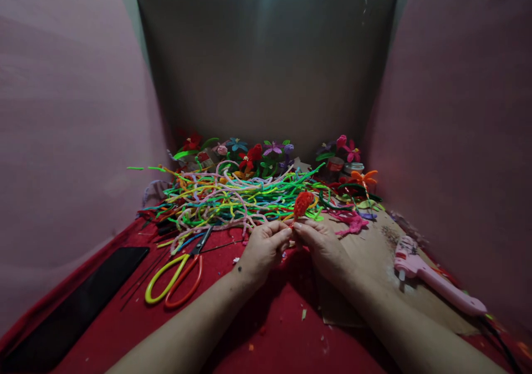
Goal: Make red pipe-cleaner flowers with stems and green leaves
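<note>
A red fuzzy pipe-cleaner flower bud (303,203) stands up between my two hands, in front of a heap of coloured pipe cleaners (241,196). My left hand (266,246) pinches at the base of the bud, thumb and forefinger together. From the other side my right hand (318,244) is also closed on that base, its fingertips meeting the left ones. The fingers hide most of the part below the bud. Scissors (178,280) with one yellow and one red handle lie left of my left hand, blades toward the heap.
A pink glue gun (436,282) rests on a cardboard sheet (353,302) at the right, its cord trailing to the near edge. At left lies a long black flat object (78,313). Finished pipe-cleaner flowers (251,155) and jars (353,168) stand at the back. Pink walls rise on both sides.
</note>
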Motion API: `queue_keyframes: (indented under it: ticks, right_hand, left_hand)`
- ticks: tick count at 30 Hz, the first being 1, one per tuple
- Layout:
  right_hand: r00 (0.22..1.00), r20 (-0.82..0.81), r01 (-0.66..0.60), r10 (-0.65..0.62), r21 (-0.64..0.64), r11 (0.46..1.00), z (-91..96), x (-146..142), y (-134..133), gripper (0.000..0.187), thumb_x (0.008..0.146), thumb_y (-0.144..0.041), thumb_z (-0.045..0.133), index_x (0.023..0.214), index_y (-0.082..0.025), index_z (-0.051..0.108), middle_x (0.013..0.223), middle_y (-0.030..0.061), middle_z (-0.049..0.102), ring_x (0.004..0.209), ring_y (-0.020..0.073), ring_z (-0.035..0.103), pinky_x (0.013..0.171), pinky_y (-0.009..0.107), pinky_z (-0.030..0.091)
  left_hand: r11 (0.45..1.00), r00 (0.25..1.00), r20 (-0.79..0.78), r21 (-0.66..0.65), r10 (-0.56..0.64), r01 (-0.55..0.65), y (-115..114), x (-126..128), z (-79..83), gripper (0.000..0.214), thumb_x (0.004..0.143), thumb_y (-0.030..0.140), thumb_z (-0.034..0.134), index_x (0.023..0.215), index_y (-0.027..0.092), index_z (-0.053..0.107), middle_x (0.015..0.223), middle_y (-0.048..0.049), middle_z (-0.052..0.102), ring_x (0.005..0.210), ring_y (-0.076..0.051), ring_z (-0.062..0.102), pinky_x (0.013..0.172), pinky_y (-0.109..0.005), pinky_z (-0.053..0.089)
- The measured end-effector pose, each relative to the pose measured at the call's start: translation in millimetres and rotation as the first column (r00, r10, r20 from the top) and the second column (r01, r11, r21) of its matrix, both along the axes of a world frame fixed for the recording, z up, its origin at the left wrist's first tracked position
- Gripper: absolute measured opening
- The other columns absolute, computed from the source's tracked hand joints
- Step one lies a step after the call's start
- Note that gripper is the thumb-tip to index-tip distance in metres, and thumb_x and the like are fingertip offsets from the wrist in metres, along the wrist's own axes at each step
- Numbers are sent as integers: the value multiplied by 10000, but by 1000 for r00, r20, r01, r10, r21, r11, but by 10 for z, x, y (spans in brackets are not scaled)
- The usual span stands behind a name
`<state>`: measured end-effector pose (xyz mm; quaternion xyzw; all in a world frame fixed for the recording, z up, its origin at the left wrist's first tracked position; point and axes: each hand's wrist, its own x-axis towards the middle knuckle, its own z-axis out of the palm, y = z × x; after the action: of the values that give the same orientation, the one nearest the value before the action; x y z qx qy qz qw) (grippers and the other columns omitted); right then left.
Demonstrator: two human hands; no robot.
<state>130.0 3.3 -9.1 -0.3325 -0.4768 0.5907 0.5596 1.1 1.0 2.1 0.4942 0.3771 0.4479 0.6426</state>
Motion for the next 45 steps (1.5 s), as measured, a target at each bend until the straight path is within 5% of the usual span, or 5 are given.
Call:
queue_keyframes:
  ticks: [11, 17, 28, 39, 45]
  right_hand:
    - [983, -172, -69, 66, -14, 997, -95, 2, 29, 104, 685, -246, 659, 751, -167, 676, 687, -5, 612, 628, 119, 527, 619, 247, 421]
    - [994, -87, 70, -72, -25, 997, -124, -19, 10, 139, 699, -286, 661, 757, -162, 684, 765, 29, 619, 693, 142, 541, 667, 264, 437]
    - [983, 76, 162, -165, 44, 986, -151, -6, 24, 168, 711, -321, 635, 657, -169, 682, 700, 7, 590, 697, 149, 512, 667, 273, 403]
    - [990, -90, 100, -105, -51, 994, -78, -59, -10, 126, 658, -291, 683, 658, -166, 670, 622, -19, 550, 592, 108, 458, 578, 235, 388]
    - [987, -163, -7, -9, -98, 995, -75, -60, -13, 169, 671, -330, 680, 715, -166, 676, 627, -16, 570, 560, 93, 458, 538, 224, 364]
  left_hand:
    - [971, 968, 152, -102, -199, 216, 55, -58, -65, 243, 731, 366, 617, 771, 156, 502, 465, 103, 361, 327, -2, 154, 331, -142, 112]
    - [996, 990, -142, 91, -1, 14, -17, -1, 16, 271, 695, 379, 619, 654, 137, 504, 485, 72, 396, 396, -26, 289, 384, -163, 193]
    - [923, 919, -358, 385, 167, -17, 50, 20, -199, 217, 784, 334, 514, 754, 133, 590, 639, 14, 531, 576, -97, 432, 550, -212, 340]
    - [935, 932, -320, 352, 168, -48, 17, 8, -97, 230, 778, 338, 516, 686, 134, 572, 563, 42, 452, 510, -75, 354, 487, -197, 282]
    - [984, 979, -188, 171, 85, -52, 4, 6, -6, 200, 719, 333, 576, 665, 140, 570, 478, 76, 383, 411, -41, 258, 428, -192, 224]
